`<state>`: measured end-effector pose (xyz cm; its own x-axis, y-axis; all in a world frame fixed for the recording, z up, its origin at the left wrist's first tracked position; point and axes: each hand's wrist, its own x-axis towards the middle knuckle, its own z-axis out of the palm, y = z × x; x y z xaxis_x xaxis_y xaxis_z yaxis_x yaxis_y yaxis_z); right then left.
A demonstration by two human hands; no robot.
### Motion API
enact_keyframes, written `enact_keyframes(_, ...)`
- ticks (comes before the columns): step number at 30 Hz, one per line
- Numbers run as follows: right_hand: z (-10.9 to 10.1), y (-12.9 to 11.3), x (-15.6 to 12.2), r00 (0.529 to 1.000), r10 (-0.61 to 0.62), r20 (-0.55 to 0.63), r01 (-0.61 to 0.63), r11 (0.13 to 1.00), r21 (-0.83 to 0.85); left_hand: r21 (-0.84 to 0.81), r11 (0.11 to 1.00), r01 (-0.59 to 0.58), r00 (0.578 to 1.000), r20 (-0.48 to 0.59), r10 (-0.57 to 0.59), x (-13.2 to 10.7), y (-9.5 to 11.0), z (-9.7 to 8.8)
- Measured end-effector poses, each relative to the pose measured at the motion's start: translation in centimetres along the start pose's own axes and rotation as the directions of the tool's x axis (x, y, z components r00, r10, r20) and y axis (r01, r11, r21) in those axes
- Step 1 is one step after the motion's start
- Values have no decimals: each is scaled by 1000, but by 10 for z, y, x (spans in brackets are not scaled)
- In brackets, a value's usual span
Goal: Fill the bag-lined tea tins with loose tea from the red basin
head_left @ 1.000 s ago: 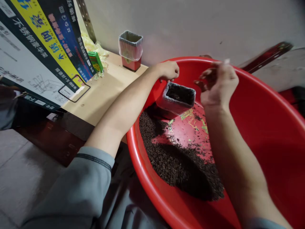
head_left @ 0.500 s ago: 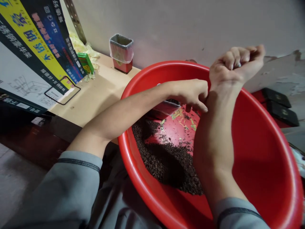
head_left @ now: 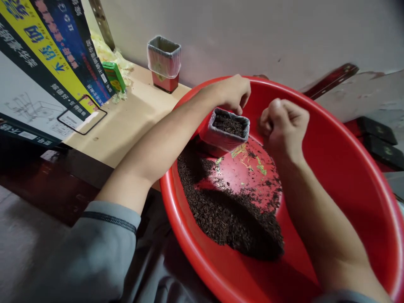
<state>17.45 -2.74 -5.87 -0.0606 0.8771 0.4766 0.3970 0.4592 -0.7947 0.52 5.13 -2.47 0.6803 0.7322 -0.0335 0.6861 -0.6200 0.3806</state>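
A big red basin (head_left: 353,139) sits tilted on my lap and holds a heap of dark loose tea leaves (head_left: 233,214). A small box lined with clear plastic (head_left: 225,132) stands inside it, filled with the same dark leaves. My left hand (head_left: 232,90) grips the far rim of this small box with curled fingers. My right hand (head_left: 284,122) hovers just right of the box as a closed fist; what it holds, if anything, is hidden.
A wooden table (head_left: 132,122) lies to the left. On it stand another plastic-lined red box (head_left: 164,63), a green packet (head_left: 114,76) and a large printed carton (head_left: 41,71). A plain wall rises behind. Dark flat objects (head_left: 377,134) lie at the right.
My right fist has come down from high above the basin's rim to beside the small box. My left hand drew back from my right wrist to the box's far rim.
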Motion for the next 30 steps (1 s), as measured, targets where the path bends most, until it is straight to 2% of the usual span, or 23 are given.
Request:
enact_keyframes(2, 3, 11, -25, 988, -71, 136, 96, 977, -188, 51, 998, 25, 999, 44, -27, 4, -6, 4)
enact_keyframes(3, 5, 17, -38, 966, -118, 232, 179, 947, -265, 81, 995, 53, 996, 74, -59, 5, -8, 6)
enact_keyframes(6, 18, 37, -74, 832, -185, 523, 404, 848, -343, 175, 976, 130, 967, 193, -163, 9, -10, 11)
enact_keyframes(8, 34, 50, -98, 769, -162, 618, 435, 842, -321, 227, 965, 135, 952, 241, -190, 11, -12, 13)
enact_keyframes(10, 53, 64, -123, 770, -83, 632, 362, 873, -327, 246, 961, 129, 954, 235, -188, 11, -13, 13)
enact_keyframes(13, 83, 82, -156, 816, 96, 570, 150, 917, -370, 236, 964, 125, 965, 196, -173, 11, -15, 12)
enact_keyframes(15, 100, 86, -171, 834, 186, 519, 23, 929, -369, 223, 967, 124, 970, 181, -165, 10, -15, 11)
enact_keyframes(17, 113, 82, -178, 849, 197, 490, -20, 939, -344, 212, 969, 124, 973, 166, -161, 10, -16, 11)
enact_keyframes(18, 118, 79, -179, 856, 167, 489, 2, 945, -327, 206, 970, 125, 974, 158, -160, 10, -17, 11)
enact_keyframes(20, 126, 73, -175, 858, 45, 511, 121, 950, -287, 196, 972, 131, 976, 144, -161, 9, -18, 11)
enact_keyframes(23, 136, 77, -163, 798, -177, 576, 349, 915, -204, 181, 976, 120, 980, 134, -145, 7, -18, 10)
enact_keyframes(25, 142, 88, -157, 761, -259, 594, 433, 886, -168, 176, 979, 108, 983, 130, -132, 5, -17, 9)
enact_keyframes(28, 148, 107, -149, 741, -350, 573, 527, 832, -173, 176, 978, 108, 983, 131, -132, 5, -17, 9)
enact_keyframes(30, 150, 114, -143, 706, -431, 562, 608, 776, -168, 182, 978, 104, 983, 134, -129, 6, -17, 9)
